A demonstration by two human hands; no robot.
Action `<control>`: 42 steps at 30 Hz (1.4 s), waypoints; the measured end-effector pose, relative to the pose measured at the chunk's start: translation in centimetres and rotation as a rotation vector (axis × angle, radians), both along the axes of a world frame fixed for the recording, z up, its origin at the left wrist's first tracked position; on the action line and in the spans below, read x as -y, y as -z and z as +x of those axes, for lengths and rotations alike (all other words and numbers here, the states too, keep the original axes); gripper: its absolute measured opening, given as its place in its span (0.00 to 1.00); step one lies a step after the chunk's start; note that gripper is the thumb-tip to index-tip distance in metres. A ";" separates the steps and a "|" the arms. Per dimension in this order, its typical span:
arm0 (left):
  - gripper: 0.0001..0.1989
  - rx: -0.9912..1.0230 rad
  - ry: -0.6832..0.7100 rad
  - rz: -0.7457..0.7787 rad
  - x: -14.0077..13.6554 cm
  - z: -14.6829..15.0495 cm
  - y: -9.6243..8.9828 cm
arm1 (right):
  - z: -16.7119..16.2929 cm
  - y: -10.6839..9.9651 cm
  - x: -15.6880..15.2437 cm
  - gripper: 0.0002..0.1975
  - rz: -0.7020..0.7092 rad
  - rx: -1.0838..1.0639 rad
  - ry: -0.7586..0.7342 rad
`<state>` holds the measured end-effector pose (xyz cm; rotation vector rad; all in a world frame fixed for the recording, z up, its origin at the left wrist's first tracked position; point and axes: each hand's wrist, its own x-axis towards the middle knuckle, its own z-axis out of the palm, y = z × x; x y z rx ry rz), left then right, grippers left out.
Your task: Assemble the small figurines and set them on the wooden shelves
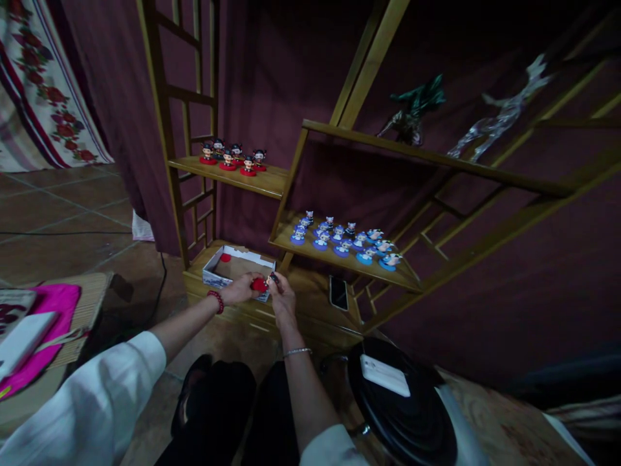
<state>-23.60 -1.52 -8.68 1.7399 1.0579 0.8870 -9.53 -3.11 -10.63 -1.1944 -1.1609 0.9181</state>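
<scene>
Just over the near edge of an open cardboard box [218, 282], my two hands come together. My left hand [237, 289] is closed on a round red base [259, 285]. In my right hand [283, 299] is a small dark-haired figurine [272, 279], pinched by its upper part close to the red base. Whether base and figurine are joined I cannot tell. Another red base [226, 257] lies inside the box at its far left. Several similar figurines on red bases [228, 162] stand on the upper left shelf.
Several figurines on purple and blue bases [343, 248] stand on the middle shelf [407, 282]. A dark phone [338, 293] lies on the lower shelf. Right of my legs is a black stool [402, 421] bearing a white object [385, 375]. Two animal sculptures stand on the upper right shelf.
</scene>
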 end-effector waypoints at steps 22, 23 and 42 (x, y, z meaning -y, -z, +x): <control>0.20 0.369 -0.036 -0.199 5.6 -0.2 -2.1 | -0.4 -2.6 4.4 0.20 -0.053 -0.028 -0.006; 0.20 0.380 -0.035 -0.206 5.7 -0.2 -2.2 | -0.5 -2.8 4.6 0.20 -0.054 -0.039 -0.008; 0.20 0.712 -0.169 -0.327 7.7 -1.5 -3.9 | -2.3 -5.4 5.1 0.19 0.004 -0.118 -0.031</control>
